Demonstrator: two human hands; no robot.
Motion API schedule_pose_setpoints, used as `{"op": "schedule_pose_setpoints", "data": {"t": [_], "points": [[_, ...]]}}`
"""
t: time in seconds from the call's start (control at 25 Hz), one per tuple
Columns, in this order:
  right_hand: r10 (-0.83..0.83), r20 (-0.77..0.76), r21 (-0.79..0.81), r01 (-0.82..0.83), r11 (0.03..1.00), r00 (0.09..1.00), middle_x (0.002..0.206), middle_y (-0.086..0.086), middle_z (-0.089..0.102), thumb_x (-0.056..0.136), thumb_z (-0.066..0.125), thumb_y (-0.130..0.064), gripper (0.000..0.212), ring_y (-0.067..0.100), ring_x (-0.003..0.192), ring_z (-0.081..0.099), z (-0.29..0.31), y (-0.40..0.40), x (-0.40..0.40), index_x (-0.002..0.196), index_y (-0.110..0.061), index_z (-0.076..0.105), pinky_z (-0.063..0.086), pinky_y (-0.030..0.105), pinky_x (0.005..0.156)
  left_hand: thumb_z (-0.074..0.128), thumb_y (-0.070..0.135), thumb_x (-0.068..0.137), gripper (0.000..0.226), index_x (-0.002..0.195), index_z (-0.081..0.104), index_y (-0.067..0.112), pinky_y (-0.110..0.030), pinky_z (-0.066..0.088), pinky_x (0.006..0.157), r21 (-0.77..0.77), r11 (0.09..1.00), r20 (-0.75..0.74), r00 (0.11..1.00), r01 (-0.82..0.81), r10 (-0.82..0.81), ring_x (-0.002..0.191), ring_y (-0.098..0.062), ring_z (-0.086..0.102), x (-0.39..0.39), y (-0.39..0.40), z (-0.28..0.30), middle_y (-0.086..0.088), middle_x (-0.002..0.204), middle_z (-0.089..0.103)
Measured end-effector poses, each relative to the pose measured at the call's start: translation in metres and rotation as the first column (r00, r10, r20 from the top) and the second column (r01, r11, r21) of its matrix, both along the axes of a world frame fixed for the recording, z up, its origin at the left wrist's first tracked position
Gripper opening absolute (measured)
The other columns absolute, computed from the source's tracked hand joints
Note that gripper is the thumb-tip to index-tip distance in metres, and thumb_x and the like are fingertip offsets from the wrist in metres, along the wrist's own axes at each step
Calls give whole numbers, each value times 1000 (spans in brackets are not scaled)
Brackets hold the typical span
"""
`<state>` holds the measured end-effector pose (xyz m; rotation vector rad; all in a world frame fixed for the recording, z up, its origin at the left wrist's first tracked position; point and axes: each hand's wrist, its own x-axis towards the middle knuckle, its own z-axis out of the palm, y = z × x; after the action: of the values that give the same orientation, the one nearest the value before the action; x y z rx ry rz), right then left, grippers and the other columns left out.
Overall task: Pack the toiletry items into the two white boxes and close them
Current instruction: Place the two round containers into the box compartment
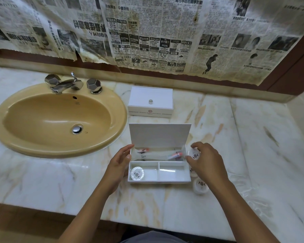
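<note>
The open white box (159,172) sits on the marble counter (253,155), lid up, just right of the tan sink (58,120). Back part holds small tubes (175,154); front-left part has a round wrapped soap (137,173). L hand (118,165) rests on the box's left wall w/ fingers straight. R hand (206,163) pinches a round wrapped soap by the box's right edge. Another round soap (201,186) lies on the counter nearby. The closed white box (150,101) sits behind, lid down.
</note>
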<state>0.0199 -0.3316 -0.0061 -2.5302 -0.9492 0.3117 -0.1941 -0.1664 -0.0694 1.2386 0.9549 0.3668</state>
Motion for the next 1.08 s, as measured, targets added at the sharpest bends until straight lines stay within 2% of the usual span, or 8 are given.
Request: {"op": "schedule_pose_setpoints", "data": {"t": [0.16, 0.24, 0.32, 0.44, 0.6, 0.72, 0.8, 1.08], "points": [[94, 1, 155, -93, 984, 996, 97, -3, 63, 78, 72, -33, 32, 16, 87, 57, 32, 25, -33, 104, -22, 59, 38, 22, 68, 49, 20, 106, 35, 127, 62, 44, -24, 56, 84, -18, 1000, 15, 1000, 5, -4, 128, -7, 58, -2, 3, -3, 12, 137, 60], [194, -7, 117, -192, 974, 981, 92, -3, 63, 78, 69, -36, 26, 19, 87, 57, 30, 38, -56, 95, -20, 57, 39, 27, 69, 49, 19, 106, 36, 124, 64, 45, -35, 57, 92, -28, 1000, 39, 999, 5, -4, 129, -18, 59, -2, 4, -6, 8, 136, 63], [312, -18, 14, -312, 950, 950, 93, 0, 64, 80, 63, -39, 25, 21, 91, 57, 21, 50, -80, 92, -19, 54, 38, 30, 71, 48, 15, 106, 35, 125, 64, 40, -37, 59, 89, -36, 999, 63, 998, -2, 4, 123, -24, 64, -2, 3, -4, 4, 131, 67], [418, -60, -89, -422, 902, 906, 96, 6, 64, 84, 56, -37, 22, 26, 91, 57, 7, 62, -103, 88, -16, 54, 31, 30, 65, 48, 15, 106, 35, 129, 61, 37, -36, 59, 87, -22, 1000, 59, 998, 7, -6, 118, -22, 66, -3, 4, -5, 2, 135, 65], [443, -90, -113, -451, 885, 892, 95, 9, 65, 84, 55, -32, 16, 28, 87, 58, -5, 70, -111, 80, -20, 45, 29, 29, 65, 49, 19, 105, 35, 129, 62, 42, -46, 54, 102, 5, 1000, 50, 998, 23, -23, 128, -20, 60, -5, 6, -10, 6, 139, 62], [440, -91, -84, -447, 891, 893, 99, 9, 65, 83, 56, -34, 22, 28, 89, 59, -12, 72, -113, 92, -14, 57, 33, 30, 67, 49, 18, 105, 34, 129, 61, 39, -40, 58, 94, 3, 1000, 60, 998, 18, -18, 121, -19, 65, -4, 5, -8, 6, 136, 64], [435, -89, -70, -442, 894, 896, 103, 8, 65, 84, 57, -37, 29, 27, 92, 59, -14, 71, -113, 100, -13, 59, 35, 29, 69, 52, 24, 105, 32, 128, 62, 43, -44, 55, 99, 29, 999, 60, 998, 34, -35, 125, -19, 62, -5, 6, -9, 7, 138, 62], [412, -131, -64, -422, 904, 902, 100, 8, 65, 86, 56, -38, 28, 27, 95, 57, -18, 67, -112, 95, -12, 58, 33, 30, 68, 54, 27, 104, 31, 126, 63, 46, -50, 51, 104, 36, 998, 62, 997, 44, -46, 129, -20, 59, -6, 8, -14, 8, 138, 62]]}}
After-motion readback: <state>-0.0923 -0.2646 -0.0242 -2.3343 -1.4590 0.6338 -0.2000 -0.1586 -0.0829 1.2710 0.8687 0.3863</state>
